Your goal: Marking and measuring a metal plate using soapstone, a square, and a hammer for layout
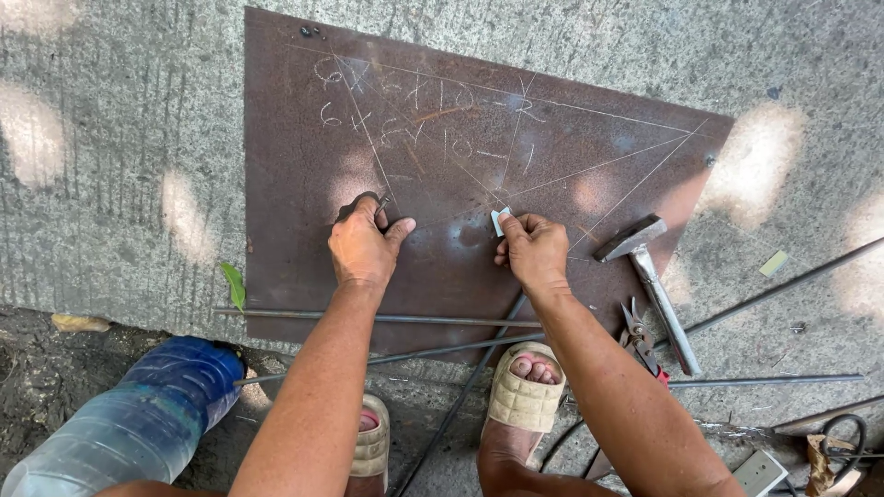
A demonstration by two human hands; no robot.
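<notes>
A small white piece of chalk (500, 220) is being pinched between the thumb and fingers (517, 225) of the right hand (534, 250), its tip being pressed against the rusty brown steel plate (304, 230) near the plate's middle. The fingers of the left hand (364, 244) are being closed around a small dark curved object (364, 200), too hidden to be identified, which is being held down on the plate just left of the chalk. The plate is being shown lying flat on the rough concrete floor (120, 138), its surface covered with thin white chalk lines crossing into triangles and with faint handwritten chalk marks near its upper left. A hammer (645, 271) is being seen resting at the plate's right edge, with red-handled pliers (642, 339) just beside its handle. Thin steel rods (387, 319) are being seen lying across the plate's lower edge and over the floor to the right. A clear blue-tinted plastic bottle (138, 423) is lying at the lower left, near a small green leaf (235, 285). Two feet in beige sandals (523, 396) are being seen below the plate, and a white rectangular block (760, 471) is lying at the lower right.
</notes>
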